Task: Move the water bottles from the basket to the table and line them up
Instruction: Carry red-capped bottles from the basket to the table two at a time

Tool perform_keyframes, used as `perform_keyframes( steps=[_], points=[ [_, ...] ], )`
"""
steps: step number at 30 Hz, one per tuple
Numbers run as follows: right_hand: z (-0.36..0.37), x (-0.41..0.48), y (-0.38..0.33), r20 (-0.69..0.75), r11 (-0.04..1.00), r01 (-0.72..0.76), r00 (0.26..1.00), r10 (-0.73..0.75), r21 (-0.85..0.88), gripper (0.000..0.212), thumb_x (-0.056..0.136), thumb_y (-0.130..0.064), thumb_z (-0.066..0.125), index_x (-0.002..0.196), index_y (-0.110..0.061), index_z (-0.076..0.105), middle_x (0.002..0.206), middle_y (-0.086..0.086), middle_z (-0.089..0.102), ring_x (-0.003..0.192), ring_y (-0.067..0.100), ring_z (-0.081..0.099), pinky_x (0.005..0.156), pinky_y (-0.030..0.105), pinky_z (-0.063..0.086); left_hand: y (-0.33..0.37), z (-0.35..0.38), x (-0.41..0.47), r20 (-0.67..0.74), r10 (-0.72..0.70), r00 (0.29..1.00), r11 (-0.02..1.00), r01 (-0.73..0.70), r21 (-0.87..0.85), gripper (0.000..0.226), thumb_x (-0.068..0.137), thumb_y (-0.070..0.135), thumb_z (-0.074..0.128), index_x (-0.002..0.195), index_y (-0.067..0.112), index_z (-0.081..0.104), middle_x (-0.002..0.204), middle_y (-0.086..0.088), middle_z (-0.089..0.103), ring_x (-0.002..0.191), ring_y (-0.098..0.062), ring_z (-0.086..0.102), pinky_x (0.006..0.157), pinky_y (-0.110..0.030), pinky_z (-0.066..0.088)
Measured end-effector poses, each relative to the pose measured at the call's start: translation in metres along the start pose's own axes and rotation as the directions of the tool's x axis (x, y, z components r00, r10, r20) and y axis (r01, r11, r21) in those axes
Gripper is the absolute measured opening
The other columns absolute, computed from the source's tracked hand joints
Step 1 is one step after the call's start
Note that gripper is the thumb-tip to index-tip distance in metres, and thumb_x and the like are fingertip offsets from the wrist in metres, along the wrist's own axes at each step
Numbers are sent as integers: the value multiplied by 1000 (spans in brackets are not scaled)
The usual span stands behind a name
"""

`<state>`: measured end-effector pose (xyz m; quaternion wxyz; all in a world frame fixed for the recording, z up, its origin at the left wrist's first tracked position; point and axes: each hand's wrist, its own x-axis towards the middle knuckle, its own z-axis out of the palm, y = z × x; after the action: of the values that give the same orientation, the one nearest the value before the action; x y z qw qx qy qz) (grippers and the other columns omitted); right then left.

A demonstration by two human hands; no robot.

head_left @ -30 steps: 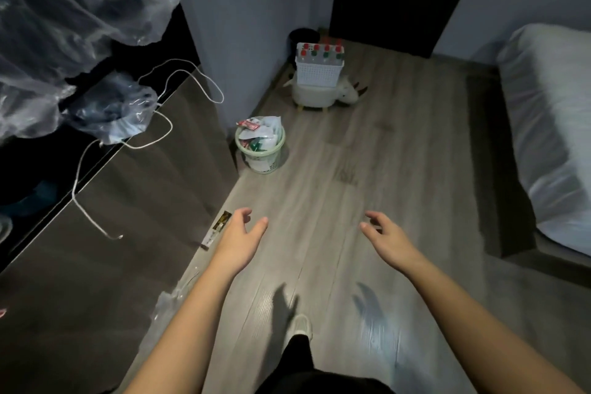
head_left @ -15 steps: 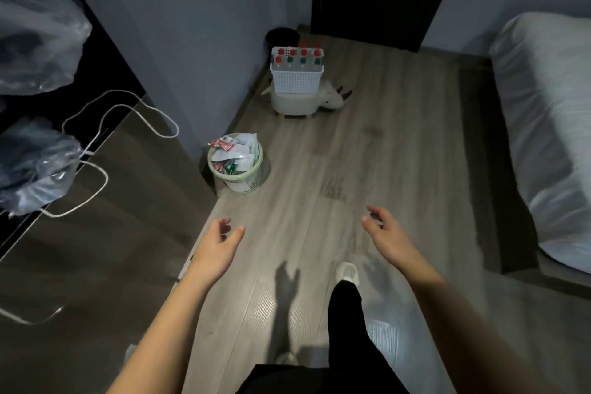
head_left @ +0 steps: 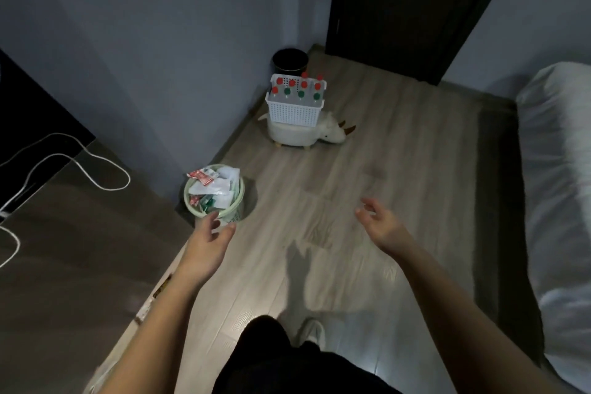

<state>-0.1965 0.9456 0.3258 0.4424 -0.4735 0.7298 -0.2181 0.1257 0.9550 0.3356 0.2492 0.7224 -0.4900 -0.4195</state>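
Observation:
A white perforated basket (head_left: pixel 294 112) stands on a white animal-shaped stool (head_left: pixel 303 135) by the far wall. Several water bottles (head_left: pixel 300 88) with red and green caps stand upright in it. The brown table (head_left: pixel 73 233) fills the left of the view. My left hand (head_left: pixel 209 241) hovers open over the table's right edge. My right hand (head_left: pixel 382 225) is open above the floor. Both hands are empty and far short of the basket.
A pale green waste bin (head_left: pixel 217 197) full of wrappers stands just beyond my left hand. A black bin (head_left: pixel 290 60) sits in the corner behind the basket. A white cable (head_left: pixel 80 166) lies on the table. A bed (head_left: pixel 556 201) runs along the right. A dark door (head_left: pixel 399 3) is ahead.
I have stepped forward and turned; the basket and waste bin are nearer. The plastic bags at the left have left the view. Both hands stay open and empty.

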Motion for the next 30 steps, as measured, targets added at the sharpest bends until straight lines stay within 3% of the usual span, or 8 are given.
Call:
perform_keyframes(
  steps=[8, 12, 18, 24, 30],
  points=[
    [-28, 89, -24, 61, 995, 56, 997, -51, -80, 52, 97, -38, 52, 144, -17, 41, 145, 10, 46, 124, 26, 51, 104, 41, 43, 53, 43, 85, 21, 34, 999, 999, -33, -33, 51, 94, 26, 58, 140, 11, 42, 137, -9, 50, 108, -14, 51, 90, -27, 36],
    [-43, 154, -43, 29, 991, 69, 997, -67, -110, 51, 97, -39, 52, 143, -18, 42, 143, 9, 47, 121, 25, 53, 101, 38, 43, 84, 55, 157, 15, 50, 999, 997, -49, -57, 49, 95, 27, 57, 139, 12, 44, 135, -6, 50, 113, -17, 52, 97, -33, 40],
    [-72, 274, -89, 1, 992, 29, 1000, -29, -123, 52, 96, -42, 50, 142, -21, 40, 143, 9, 47, 124, 25, 51, 98, 36, 44, 142, 65, 296, 71, 40, 997, 997, -35, -69, 47, 95, 23, 57, 138, 7, 45, 132, -7, 53, 120, -22, 52, 92, -27, 36],
    [-97, 370, -139, -20, 990, 9, 1000, -11, -142, 51, 97, -43, 49, 142, -22, 41, 144, 7, 47, 124, 23, 52, 95, 32, 45, 208, 65, 418, 103, 79, 992, 995, -72, -63, 49, 94, 19, 58, 139, 6, 42, 136, -11, 51, 106, -15, 50, 87, -25, 37],
    [-109, 450, -160, -22, 977, -10, 1000, 5, -213, 53, 96, -44, 49, 143, -24, 39, 145, 4, 45, 122, 23, 52, 100, 39, 45, 251, 90, 493, 146, 120, 982, 993, -120, -12, 55, 94, 16, 58, 143, 7, 35, 133, -4, 47, 115, -20, 52, 87, -26, 37]
  ],
)
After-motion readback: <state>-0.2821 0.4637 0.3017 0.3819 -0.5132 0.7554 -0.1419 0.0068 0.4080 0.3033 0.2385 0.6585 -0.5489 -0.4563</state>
